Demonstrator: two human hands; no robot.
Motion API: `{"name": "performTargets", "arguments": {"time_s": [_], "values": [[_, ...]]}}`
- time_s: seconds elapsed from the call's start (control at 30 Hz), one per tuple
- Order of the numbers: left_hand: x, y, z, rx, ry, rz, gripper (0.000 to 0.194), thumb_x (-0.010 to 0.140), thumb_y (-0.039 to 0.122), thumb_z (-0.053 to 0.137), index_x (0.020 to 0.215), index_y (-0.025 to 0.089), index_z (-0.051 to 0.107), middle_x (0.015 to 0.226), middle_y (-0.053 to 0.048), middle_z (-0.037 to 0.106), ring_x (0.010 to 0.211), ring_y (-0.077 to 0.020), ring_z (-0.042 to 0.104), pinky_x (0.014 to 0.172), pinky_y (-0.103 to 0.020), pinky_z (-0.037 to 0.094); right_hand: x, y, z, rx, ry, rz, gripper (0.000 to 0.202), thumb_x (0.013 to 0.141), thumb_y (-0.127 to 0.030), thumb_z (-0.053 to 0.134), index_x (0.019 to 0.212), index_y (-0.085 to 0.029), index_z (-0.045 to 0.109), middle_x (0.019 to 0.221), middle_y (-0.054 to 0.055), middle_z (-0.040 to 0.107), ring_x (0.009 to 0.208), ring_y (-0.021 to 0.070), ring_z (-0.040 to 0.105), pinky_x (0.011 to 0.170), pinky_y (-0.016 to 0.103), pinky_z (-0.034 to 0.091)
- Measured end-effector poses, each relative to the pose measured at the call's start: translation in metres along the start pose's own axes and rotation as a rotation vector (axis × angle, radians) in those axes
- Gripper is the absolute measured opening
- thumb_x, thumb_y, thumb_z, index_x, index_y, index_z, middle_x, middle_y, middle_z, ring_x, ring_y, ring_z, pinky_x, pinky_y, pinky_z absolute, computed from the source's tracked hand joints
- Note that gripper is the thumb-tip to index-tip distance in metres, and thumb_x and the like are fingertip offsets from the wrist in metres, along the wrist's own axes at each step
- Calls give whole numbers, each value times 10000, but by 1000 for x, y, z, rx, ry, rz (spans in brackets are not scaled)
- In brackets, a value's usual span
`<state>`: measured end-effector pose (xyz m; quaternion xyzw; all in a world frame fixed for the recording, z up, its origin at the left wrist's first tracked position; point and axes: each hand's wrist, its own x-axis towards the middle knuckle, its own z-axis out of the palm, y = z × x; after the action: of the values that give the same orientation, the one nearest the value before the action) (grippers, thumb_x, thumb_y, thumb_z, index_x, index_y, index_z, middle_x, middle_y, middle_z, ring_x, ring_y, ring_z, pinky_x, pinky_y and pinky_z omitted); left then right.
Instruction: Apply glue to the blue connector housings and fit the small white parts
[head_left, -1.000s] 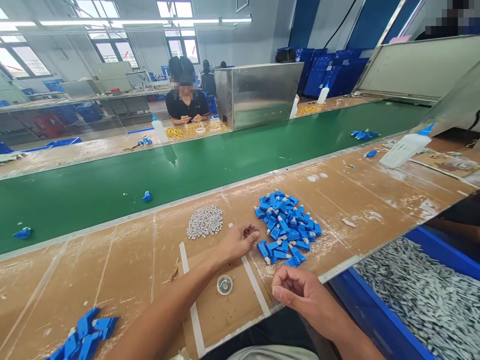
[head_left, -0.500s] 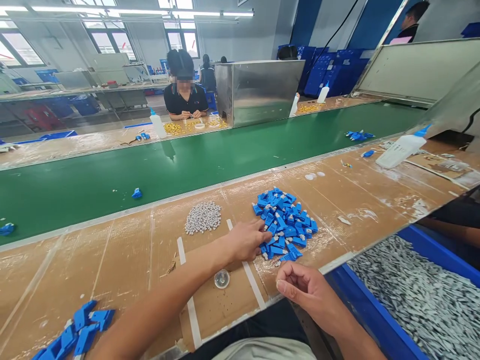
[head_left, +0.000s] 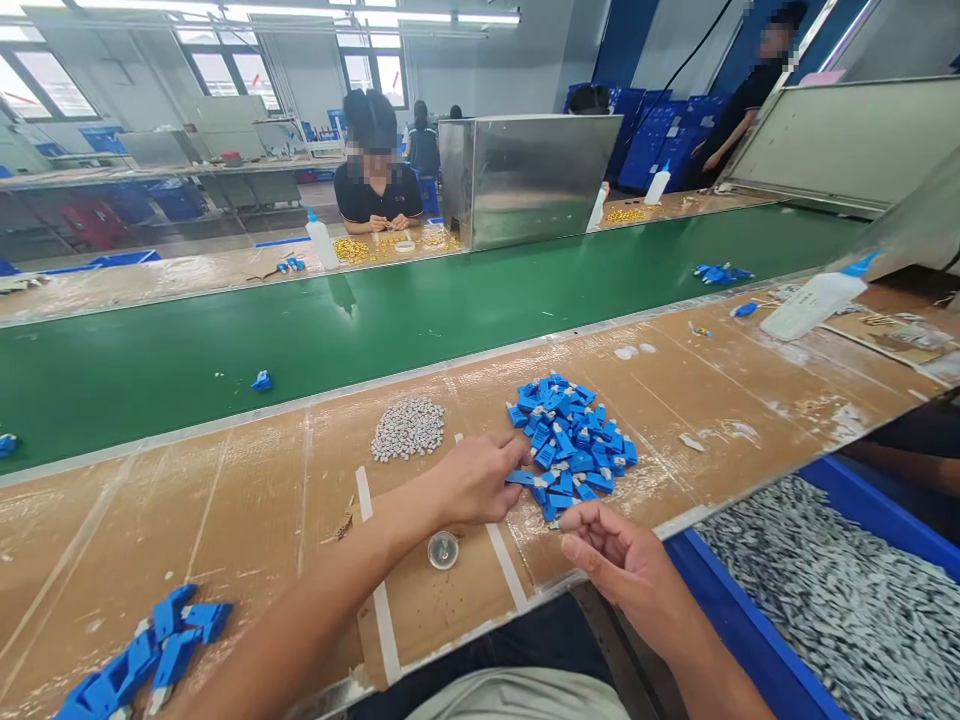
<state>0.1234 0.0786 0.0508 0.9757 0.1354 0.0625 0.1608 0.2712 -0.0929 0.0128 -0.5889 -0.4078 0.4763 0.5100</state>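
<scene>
My left hand (head_left: 484,480) rests at the left edge of a heap of small blue plastic pieces (head_left: 574,440) with whitish tips. Its fingers are closed on one blue plastic piece (head_left: 520,478), whose end sticks out beside the fingertips. At the heap's near edge, my right hand (head_left: 619,555) hovers half curled, thumb apart from the fingers, with nothing visible in it. Left of the heap lies a pile of small grey pellets (head_left: 409,429). A small round clear dish (head_left: 443,550) sits just below my left wrist.
More blue pieces (head_left: 176,640) lie at the lower left. Beyond the cardboard-covered bench (head_left: 262,520) runs a green belt (head_left: 420,310). A white bottle (head_left: 814,303) leans at the right. A blue bin (head_left: 750,610) of grey-white slivers stands below the edge. A co-worker (head_left: 379,190) sits opposite.
My left hand has drawn slightly left, with a blue plastic piece now at its fingertips. My right hand has shifted slightly. A person in the back right has moved left into fuller view.
</scene>
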Motion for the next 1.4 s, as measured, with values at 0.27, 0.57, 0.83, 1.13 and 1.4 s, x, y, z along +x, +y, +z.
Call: {"name": "performTargets", "arguments": {"time_s": [0.27, 0.57, 0.83, 1.13, 1.4], "values": [[-70, 72, 31, -169, 497, -185, 106, 882, 139, 557, 980, 175, 574, 900, -83, 642, 845, -209, 580, 736, -324, 458, 5, -1, 33, 231, 35, -20, 349, 835, -454, 749, 1035, -199, 621, 854, 21, 617, 628, 127, 579, 523, 240, 538], [-114, 102, 41, -1095, 411, -569, 312, 975, 408, 506, 1166, 190, 621, 1022, -113, 667, 853, -208, 633, 676, -303, 498, -8, -2, 40, 198, -290, 108, 312, 836, -425, 764, 969, -173, 638, 782, 16, 653, 647, 131, 617, 559, 235, 518], [-148, 91, 63, -1978, 225, -784, 334, 914, 427, 626, 926, 93, 647, 819, -104, 652, 514, -47, 415, 396, -155, 210, -2, 14, 61, -12, -298, 47, 318, 861, -420, 727, 1060, -194, 626, 735, -21, 578, 594, 139, 588, 529, 250, 461], [-171, 57, 62, -2050, 691, -982, 298, 795, 318, 782, 946, 117, 623, 829, -73, 661, 527, -43, 507, 387, -108, 306, 42, 47, 94, -347, -68, -212, 241, 916, -403, 647, 938, -174, 719, 809, 28, 596, 649, 166, 523, 610, 298, 437], [-172, 46, 72, -2071, 721, -994, 300, 828, 336, 756, 986, 100, 661, 829, -80, 675, 538, -46, 548, 405, -97, 356, 35, 34, 100, -507, -115, -336, 166, 963, -301, 595, 910, -189, 705, 835, 35, 578, 648, 161, 509, 620, 301, 417]]}}
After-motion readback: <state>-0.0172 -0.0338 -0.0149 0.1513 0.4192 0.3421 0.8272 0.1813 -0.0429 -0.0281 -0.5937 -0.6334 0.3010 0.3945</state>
